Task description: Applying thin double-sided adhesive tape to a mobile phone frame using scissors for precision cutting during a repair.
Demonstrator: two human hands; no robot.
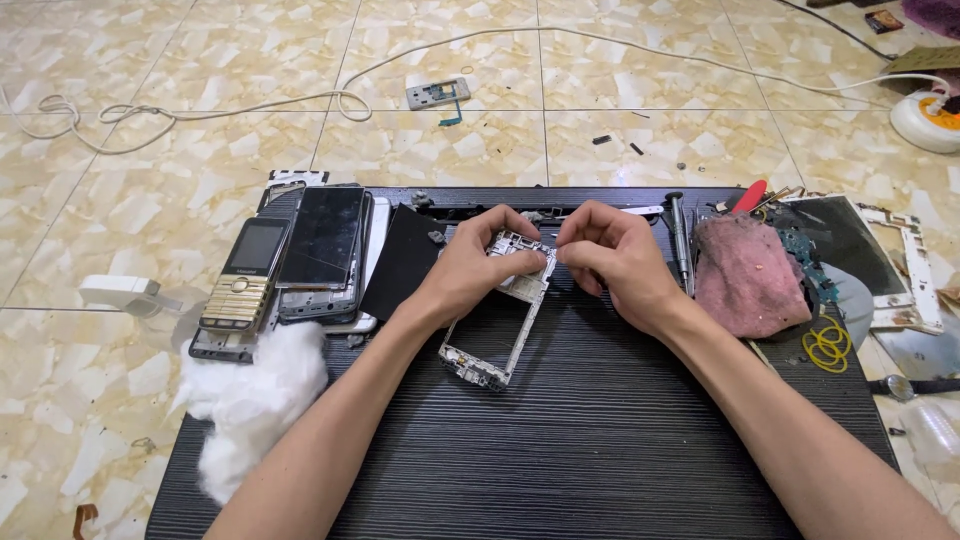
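A bare phone frame (492, 340), silver and skeletal, lies lengthwise on the dark ribbed work mat (600, 430). My left hand (478, 262) grips its far end, thumb and fingers wrapped around the top edge. My right hand (610, 255) meets it from the right, fingertips pinched together at the same top edge, on something too small to make out.
Left of the frame lie a gold keypad phone (245, 285), stacked dark-screened phones (325, 250) and white cotton wool (255, 395). To the right are a pink cloth (745, 275), screwdrivers (680, 235), yellow rubber bands (828, 345) and a broken screen frame (880, 260). A white cable (250, 105) crosses the tiled floor.
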